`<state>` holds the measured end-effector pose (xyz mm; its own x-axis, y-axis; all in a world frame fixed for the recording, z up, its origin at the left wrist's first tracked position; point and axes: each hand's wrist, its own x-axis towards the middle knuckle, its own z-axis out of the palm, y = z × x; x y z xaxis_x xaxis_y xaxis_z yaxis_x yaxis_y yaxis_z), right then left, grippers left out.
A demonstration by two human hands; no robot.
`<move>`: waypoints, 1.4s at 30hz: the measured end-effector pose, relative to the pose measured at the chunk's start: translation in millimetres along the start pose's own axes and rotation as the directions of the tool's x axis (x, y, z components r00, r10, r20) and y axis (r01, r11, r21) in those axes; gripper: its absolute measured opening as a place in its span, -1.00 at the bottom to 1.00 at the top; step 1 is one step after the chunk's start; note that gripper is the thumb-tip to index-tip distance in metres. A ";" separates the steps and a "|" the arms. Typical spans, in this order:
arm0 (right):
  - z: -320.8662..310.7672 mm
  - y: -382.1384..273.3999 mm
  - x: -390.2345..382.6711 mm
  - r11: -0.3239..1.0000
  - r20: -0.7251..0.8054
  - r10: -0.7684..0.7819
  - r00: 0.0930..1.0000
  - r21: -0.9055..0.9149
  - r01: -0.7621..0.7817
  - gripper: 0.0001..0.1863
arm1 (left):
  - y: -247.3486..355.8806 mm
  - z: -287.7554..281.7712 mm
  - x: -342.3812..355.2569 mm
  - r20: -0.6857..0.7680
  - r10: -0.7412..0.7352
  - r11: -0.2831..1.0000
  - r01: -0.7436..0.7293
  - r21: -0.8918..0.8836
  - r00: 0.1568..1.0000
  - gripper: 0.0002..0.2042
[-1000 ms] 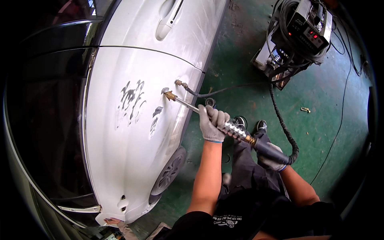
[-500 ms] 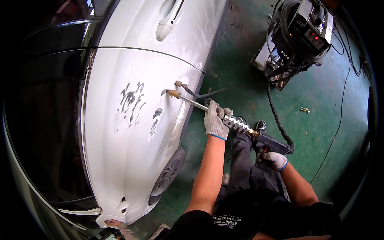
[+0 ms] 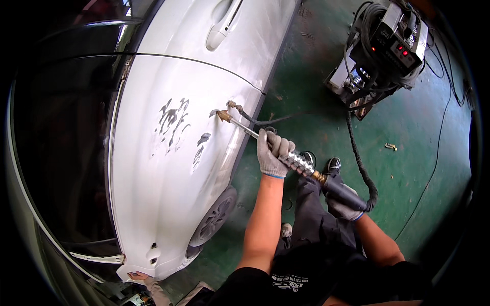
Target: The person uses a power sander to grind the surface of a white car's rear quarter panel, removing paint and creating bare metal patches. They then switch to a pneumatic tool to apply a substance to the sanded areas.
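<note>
A dent-puller spot-welding gun with a slide-hammer weight slants between my two gloved hands. My left hand wraps round its metal shaft, just ahead of the ribbed weight. At the rear, my right hand grips the dark handle, its fingers partly hidden behind the gun body. The copper-coloured tip meets the white car panel at a small bare-metal patch. Close by, a brass cable fitting is attached to the panel. Two more scraped grey patches mark the paint.
A welding machine with coiled cables stands at the far right; a thick sleeved cable runs from it to the gun. A small brass piece lies on the green floor. Another person's hand touches the car's near end. A wheel sits below the panel.
The gun has rolled about its length, so its red trigger no longer shows. My right hand has turned with it and sits more underneath. The view has shifted slightly.
</note>
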<state>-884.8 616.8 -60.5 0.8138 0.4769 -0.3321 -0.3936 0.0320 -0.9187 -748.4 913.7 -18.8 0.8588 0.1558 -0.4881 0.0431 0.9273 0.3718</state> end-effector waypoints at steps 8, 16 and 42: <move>-14.9 -17.2 3.6 0.709 0.177 0.419 0.890 0.548 -0.443 -0.76 | -23.4 -2.9 -2.8 -0.402 0.187 0.946 -0.055 0.319 0.896 -0.73; 10.2 -9.7 -14.1 0.778 0.186 0.386 0.904 0.461 -0.427 -0.66 | 4.6 -25.5 -39.5 -0.471 0.162 0.965 -0.040 0.259 0.867 -0.73; 97.7 0.1 -61.5 0.913 -0.064 0.336 0.940 0.268 -0.308 -0.68 | 45.0 -56.7 -72.3 -0.176 -0.127 0.972 0.158 0.175 0.976 -0.59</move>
<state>-976.7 673.3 -19.3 0.6598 0.4030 -0.6342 -0.7247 0.1181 -0.6789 -837.5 963.4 -11.5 0.7431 0.0944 -0.6625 0.2665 0.8663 0.4224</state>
